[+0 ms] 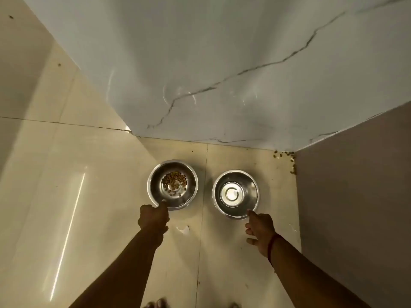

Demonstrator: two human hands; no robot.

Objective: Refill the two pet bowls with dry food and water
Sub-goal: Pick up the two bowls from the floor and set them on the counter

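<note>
- Cream floor tiles (pixel 93 174) fill a corner under a veined white marble wall (pixel 200 63); both bowls sit on the floor, side by side, slightly apart.
- I see the left round steel bowl (pixel 155 174) with a scatter of brown dry kibble (pixel 174 179) on its base, and the right round steel bowl (pixel 253 185), which looks dry, though glare hides its base.
- My left hand (pixel 153 218) reaches the left bowl's near rim, fingers (pixel 163 204) curled together and apparently pinching it; I cannot tell how firm the hold is.
- My right hand (pixel 260 227) has its fingers (pixel 251 213) spread loosely, one tip touching or just short of the right bowl's near rim; nothing gripped.
- I judge the step is lifting both bowls for refilling. Thumb inside, fingers beneath the rim, lift level so kibble stays in.
- Loose crumbs (pixel 287 157) lie in the corner, and a small wet patch (pixel 183 230) sits between my hands.
</note>
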